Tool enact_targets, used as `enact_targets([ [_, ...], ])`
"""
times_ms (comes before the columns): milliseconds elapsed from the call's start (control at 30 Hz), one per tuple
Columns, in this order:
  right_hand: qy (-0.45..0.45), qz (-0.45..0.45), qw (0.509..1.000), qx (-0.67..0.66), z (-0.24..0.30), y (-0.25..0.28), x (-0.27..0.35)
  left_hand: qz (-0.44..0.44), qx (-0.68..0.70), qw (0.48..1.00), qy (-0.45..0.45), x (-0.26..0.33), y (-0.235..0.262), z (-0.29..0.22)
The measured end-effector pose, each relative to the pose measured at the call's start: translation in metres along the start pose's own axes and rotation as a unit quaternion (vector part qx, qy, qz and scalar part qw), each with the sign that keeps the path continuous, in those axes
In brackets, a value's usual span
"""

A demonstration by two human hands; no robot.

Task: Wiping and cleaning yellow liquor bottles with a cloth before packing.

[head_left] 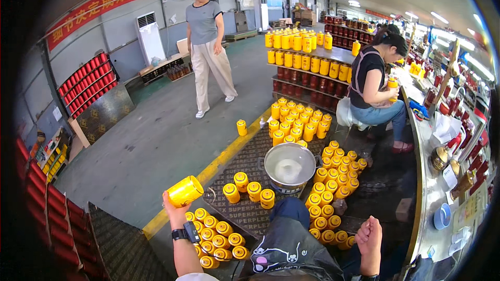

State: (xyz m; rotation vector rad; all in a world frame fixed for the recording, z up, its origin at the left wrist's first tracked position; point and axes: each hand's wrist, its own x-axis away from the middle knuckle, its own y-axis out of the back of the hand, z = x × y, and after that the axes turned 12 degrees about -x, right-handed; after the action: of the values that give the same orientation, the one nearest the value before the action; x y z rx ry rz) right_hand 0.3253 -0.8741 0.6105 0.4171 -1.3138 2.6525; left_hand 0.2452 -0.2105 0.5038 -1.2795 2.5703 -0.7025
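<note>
My left hand (174, 212) is closed around a yellow can (185, 191), gripping it at its lower end, raised above the cans on the floor. The can is a smooth, glossy cylinder with a faint pattern on its wall and a round, flat end. It lies tilted nearly on its side: its long axis runs from my fingers at the lower left up toward the right, the far end pointing to the yellow floor line (219, 164). A black watch (185, 233) sits on that wrist.

My right hand (370, 237) is curled into a loose fist, empty as far as I can see, near the lower right, beside a cluster of cans.

Below my left hand, more yellow cans (216, 239) stand upright in tight rows, their round lids with dark centres facing up. They rest on a dark, woven-looking mat (245, 213). Ahead sits a round metal basin (289, 166), shiny and shallow, with something pale inside. My knee, in dark cloth (289, 229), lies between my hands. A seated person (377, 86) works further off at a long metal bench (427, 187).
</note>
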Motion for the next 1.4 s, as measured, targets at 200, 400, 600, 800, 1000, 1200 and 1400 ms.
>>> enact_targets([
  [200,-0.011,-0.016,1.000,0.008,0.000,-0.001,-0.001,0.009,-0.040,0.999,-0.024,-0.003,0.018,0.012],
  [400,-0.008,-0.015,1.000,0.010,-0.002,0.003,-0.001,0.014,0.017,0.999,0.025,0.002,-0.009,-0.004],
  [600,0.000,-0.020,1.000,0.008,-0.002,0.001,0.004,0.029,-0.018,0.999,0.024,0.011,-0.032,-0.014],
  [800,-0.013,0.007,1.000,0.013,0.002,0.002,-0.004,0.018,-0.266,0.951,-0.159,-0.028,0.036,0.019],
  [1000,0.055,-0.005,0.998,0.011,0.027,0.012,0.004,-0.015,-0.032,0.998,0.052,-0.104,0.016,-0.028],
  [1200,0.090,0.014,0.996,-0.001,0.060,0.023,0.009,-0.047,-0.276,0.942,-0.187,-0.178,0.066,-0.104],
  [1400,0.134,-0.008,0.991,0.024,0.080,0.017,0.028,0.063,-0.372,0.894,-0.243,-0.186,0.073,-0.128],
])
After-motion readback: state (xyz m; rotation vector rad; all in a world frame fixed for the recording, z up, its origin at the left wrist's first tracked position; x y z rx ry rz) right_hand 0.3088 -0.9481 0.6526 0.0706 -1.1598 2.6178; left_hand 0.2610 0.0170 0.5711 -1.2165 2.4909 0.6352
